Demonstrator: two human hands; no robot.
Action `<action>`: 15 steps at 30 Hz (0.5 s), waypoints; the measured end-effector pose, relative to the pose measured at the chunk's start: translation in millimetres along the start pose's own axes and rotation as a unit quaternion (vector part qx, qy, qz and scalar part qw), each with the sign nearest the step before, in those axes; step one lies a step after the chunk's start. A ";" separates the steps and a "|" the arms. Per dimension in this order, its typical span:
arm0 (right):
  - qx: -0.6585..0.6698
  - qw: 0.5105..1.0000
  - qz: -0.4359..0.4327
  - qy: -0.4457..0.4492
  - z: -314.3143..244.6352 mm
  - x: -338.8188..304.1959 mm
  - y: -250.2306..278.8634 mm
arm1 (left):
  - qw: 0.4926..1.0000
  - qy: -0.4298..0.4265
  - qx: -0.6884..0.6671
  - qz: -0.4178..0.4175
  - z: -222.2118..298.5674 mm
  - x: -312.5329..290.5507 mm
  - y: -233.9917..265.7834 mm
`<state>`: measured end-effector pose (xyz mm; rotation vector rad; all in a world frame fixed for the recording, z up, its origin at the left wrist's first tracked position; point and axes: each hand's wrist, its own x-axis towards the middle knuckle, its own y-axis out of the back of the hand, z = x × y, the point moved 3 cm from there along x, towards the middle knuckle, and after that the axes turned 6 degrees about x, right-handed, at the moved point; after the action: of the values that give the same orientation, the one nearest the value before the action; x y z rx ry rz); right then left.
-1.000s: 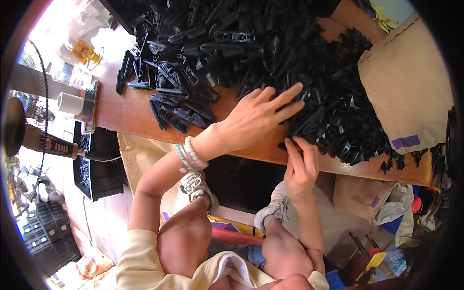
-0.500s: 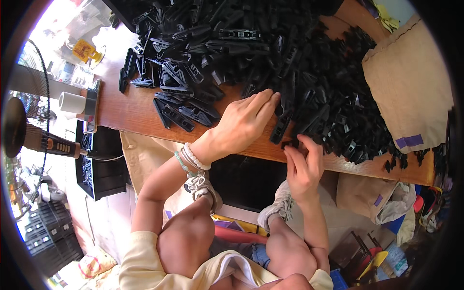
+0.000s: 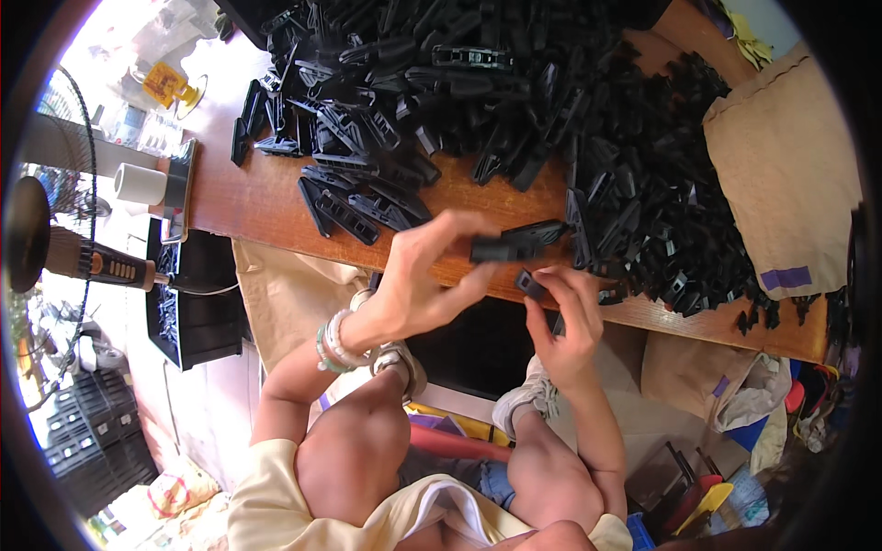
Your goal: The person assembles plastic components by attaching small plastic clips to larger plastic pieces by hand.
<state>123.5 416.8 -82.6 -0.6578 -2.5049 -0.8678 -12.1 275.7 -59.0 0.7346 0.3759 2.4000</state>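
My left hand [image 3: 427, 275], with bead bracelets at its wrist, has its thumb and forefinger around the near end of a long black plastic part [image 3: 519, 242]. That part is a little blurred and lies level just above the table's front edge. Close to its right, my right hand [image 3: 571, 317] pinches a small black plastic piece [image 3: 530, 284] between thumb and fingertips. The two pieces are near each other but apart. Behind my hands a heap of long black plastic parts [image 3: 404, 78] covers the wooden table [image 3: 248, 202]. Smaller black pieces [image 3: 680, 266] are heaped to the right.
A beige cloth sack [image 3: 781, 174] lies on the right end of the table. At the left stand a fan [image 3: 101, 266], a white paper roll [image 3: 141, 184] and a black bin [image 3: 207, 303] with parts inside. Another beige sack [image 3: 684, 367] is under the table's right side.
My left hand has drawn back from the heap toward me, bringing a long black part. My right hand has moved slightly nearer to me, and a small black piece now shows in its fingertips.
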 end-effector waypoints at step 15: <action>0.025 0.991 -0.030 -0.130 -5.2 -0.1 27.5 | 0.972 -0.138 0.120 -0.149 -11.6 -8.8 1.8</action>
<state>139.9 432.6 -66.2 -0.7224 -2.7817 -0.7810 -13.8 267.8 -71.2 1.0271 0.6196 1.9591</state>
